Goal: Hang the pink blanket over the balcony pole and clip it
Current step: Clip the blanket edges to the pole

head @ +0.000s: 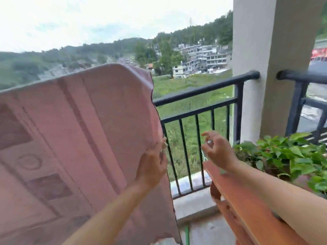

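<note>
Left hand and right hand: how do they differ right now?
The left hand lies against the right edge of the pink blanket, fingers up along the cloth; the right hand hangs apart from it in free air before the black railing. The left hand's fingers are fairly straight; the right hand's are curled, with something small and pale at the fingertips, too blurred to identify. Both are bare and raised to a similar height.

We count one pink blanket (70, 138), two hands, left (152, 167) and right (217, 149), one pillar (272, 59), two dark railing sections (203, 91) (304, 76), one wooden bench (247, 209), one leafy plant (292, 156).
</note>
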Demonstrator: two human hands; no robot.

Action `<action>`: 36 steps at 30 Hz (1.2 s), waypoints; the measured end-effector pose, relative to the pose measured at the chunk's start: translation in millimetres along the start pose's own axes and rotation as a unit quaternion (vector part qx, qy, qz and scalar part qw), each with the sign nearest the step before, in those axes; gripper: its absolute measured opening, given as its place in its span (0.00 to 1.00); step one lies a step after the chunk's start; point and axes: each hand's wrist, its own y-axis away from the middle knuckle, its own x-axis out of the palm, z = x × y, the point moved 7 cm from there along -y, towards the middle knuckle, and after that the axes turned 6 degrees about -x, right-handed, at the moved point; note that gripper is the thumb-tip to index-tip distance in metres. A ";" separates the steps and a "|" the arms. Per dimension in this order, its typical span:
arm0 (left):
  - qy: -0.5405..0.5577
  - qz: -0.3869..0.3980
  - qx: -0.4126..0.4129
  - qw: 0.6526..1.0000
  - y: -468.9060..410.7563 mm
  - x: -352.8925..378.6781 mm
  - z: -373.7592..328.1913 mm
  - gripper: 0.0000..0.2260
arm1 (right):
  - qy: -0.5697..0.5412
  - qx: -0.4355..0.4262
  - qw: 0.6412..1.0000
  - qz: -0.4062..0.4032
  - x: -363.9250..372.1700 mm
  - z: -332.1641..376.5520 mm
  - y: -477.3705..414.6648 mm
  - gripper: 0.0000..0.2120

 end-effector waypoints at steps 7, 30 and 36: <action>-0.052 -0.070 -0.012 0.996 -52.1 -84.4 6.8 0.10 | -0.089 -0.046 0.993 -0.055 3.8 82.7 -93.8 0.10; -0.282 0.054 -0.070 0.955 -281.1 -137.7 -53.7 0.06 | -0.241 -0.179 0.941 -0.153 -57.9 136.5 -241.3 0.05; -0.209 -0.030 -0.091 0.973 -279.7 -141.6 -47.3 0.12 | -0.139 -0.292 0.940 -0.109 21.8 149.6 -177.9 0.19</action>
